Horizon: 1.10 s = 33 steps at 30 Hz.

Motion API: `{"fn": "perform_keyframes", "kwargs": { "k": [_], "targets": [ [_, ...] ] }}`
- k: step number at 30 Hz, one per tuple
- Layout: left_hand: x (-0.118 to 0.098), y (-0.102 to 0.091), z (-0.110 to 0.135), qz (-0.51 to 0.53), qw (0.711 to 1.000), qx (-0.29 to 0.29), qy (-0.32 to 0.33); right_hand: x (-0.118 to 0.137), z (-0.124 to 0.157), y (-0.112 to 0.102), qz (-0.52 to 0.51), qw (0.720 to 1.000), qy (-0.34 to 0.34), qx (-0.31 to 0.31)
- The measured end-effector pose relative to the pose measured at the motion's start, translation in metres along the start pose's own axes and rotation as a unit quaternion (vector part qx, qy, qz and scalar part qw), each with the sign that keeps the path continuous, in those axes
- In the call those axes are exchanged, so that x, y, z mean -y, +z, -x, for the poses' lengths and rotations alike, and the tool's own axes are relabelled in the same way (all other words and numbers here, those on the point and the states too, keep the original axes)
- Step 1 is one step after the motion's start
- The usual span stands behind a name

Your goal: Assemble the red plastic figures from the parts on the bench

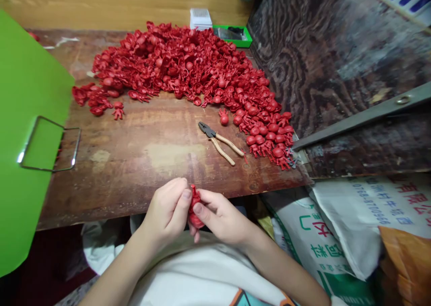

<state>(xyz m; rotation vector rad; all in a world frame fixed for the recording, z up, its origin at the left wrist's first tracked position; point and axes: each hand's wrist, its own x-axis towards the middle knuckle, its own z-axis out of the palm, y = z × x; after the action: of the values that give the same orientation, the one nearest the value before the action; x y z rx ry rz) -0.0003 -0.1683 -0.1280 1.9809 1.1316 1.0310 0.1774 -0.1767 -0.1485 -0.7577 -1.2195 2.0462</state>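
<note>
Between my two hands, just off the table's front edge, is a small red plastic figure (195,210) with a rounded part at its lower end and a thin stub pointing up. My left hand (169,207) is closed, its thumb and curled fingers pressed against the figure's left side. From the other side my right hand (217,216) pinches the figure with the thumb in front. On the table beyond lie pliers (218,142) with wrapped tan handles, their jaws pointing away to the left. A large heap of similar red figures (188,63) spreads across the back.
The brown wooden table (134,162) meets a dark wooden panel (323,54) with a metal bar (363,116) at right. A green board (30,117) with a wire handle stands left. Behind the heap are a green tray (244,37) and white cards (200,19). Printed sacks (336,234) lie lower right.
</note>
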Motion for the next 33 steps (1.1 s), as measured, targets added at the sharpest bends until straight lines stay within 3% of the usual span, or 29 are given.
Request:
{"fn": "perform_keyframes", "kwargs": {
  "k": [3,5,8,10,12,17,33],
  "targets": [
    [0.006,0.001,0.003,-0.014,1.0,-0.024,0.011,-0.01,-0.003,0.004,-0.046,0.999,0.012,-0.007],
    [0.012,0.006,0.009,0.091,0.994,-0.047,-0.047,-0.016,-0.006,0.004,-0.092,0.996,0.006,-0.018],
    [0.023,0.019,0.018,0.301,0.938,-0.023,-0.172,-0.026,-0.017,-0.001,-0.176,0.984,0.004,-0.033],
    [0.032,0.029,0.018,0.352,0.909,0.008,-0.223,-0.035,-0.028,-0.007,-0.215,0.975,0.019,-0.05],
    [0.041,0.039,0.012,0.334,0.909,-0.004,-0.25,-0.046,-0.042,-0.013,-0.245,0.966,0.036,-0.076],
    [0.056,0.059,-0.003,0.253,0.917,-0.112,-0.287,-0.067,-0.066,-0.018,-0.271,0.955,0.019,-0.12],
    [0.052,0.065,0.014,0.146,0.952,-0.141,-0.228,-0.08,-0.054,-0.023,-0.246,0.967,0.013,-0.066]
  ]
}}
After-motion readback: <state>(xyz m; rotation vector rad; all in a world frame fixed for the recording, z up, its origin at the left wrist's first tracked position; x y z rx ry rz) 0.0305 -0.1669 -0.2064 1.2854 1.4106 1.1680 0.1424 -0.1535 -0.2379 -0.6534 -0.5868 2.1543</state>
